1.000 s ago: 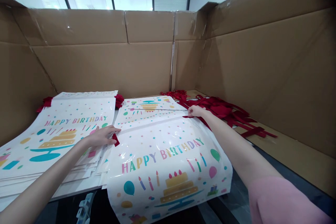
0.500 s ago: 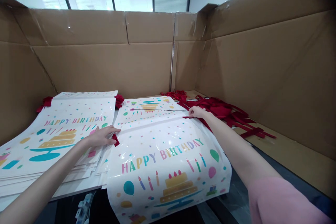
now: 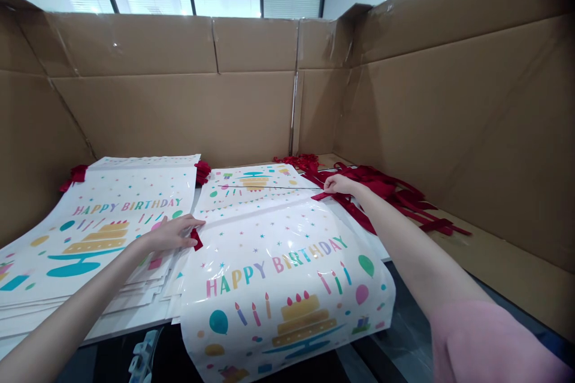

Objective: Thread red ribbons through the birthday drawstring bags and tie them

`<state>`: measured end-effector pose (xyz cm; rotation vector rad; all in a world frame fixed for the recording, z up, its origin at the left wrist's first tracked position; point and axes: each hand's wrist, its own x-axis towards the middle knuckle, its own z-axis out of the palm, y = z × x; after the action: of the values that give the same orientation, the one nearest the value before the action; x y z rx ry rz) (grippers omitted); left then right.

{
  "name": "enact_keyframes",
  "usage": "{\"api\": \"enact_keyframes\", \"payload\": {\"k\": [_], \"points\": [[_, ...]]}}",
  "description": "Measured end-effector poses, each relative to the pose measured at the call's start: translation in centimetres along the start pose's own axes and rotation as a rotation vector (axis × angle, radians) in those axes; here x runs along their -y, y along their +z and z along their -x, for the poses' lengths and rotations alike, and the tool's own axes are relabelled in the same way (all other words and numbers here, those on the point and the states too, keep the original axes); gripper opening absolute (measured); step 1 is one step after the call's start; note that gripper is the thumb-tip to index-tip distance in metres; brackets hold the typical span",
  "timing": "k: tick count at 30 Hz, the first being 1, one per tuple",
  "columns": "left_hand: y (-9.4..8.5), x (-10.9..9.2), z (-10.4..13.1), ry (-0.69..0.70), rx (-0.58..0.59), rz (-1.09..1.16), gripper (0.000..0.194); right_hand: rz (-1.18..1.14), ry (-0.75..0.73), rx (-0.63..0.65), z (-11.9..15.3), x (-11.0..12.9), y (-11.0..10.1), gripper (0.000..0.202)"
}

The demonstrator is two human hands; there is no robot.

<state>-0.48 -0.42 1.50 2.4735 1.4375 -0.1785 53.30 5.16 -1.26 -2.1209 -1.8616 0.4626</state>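
A glossy white HAPPY BIRTHDAY sheet [image 3: 287, 239], printed with a cake, candles and balloons, lies before me, its lower part curling over the table's front edge. My left hand [image 3: 173, 234] rests at its left edge, fingers stretched out, with the thumb by a short red ribbon piece [image 3: 196, 239]. At the sheet's upper right, my right hand [image 3: 339, 184] pinches the right end of a thin dark rod [image 3: 269, 187] that runs across the sheet. Just below those fingers sits the end of a red ribbon [image 3: 320, 196]. The fingertips' exact hold is partly hidden.
On the left lies a stack of similar printed sheets [image 3: 103, 191] with red ribbon bunches [image 3: 203, 172] at its sides. A heap of red ribbons [image 3: 381, 182] spreads at the right. Tall cardboard walls [image 3: 179, 114] enclose the back and sides.
The right forearm has shifted slightly right, and more red ribbon shows beside it along the sheet's edge. The left hand stays at the left edge.
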Motion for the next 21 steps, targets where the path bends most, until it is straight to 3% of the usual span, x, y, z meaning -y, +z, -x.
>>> {"api": "enact_keyframes", "payload": {"k": [21], "points": [[0.30,-0.01,-0.11,-0.024,-0.009,0.003,0.059,-0.092,0.012,-0.151,0.33,-0.26,0.58,0.024]]}}
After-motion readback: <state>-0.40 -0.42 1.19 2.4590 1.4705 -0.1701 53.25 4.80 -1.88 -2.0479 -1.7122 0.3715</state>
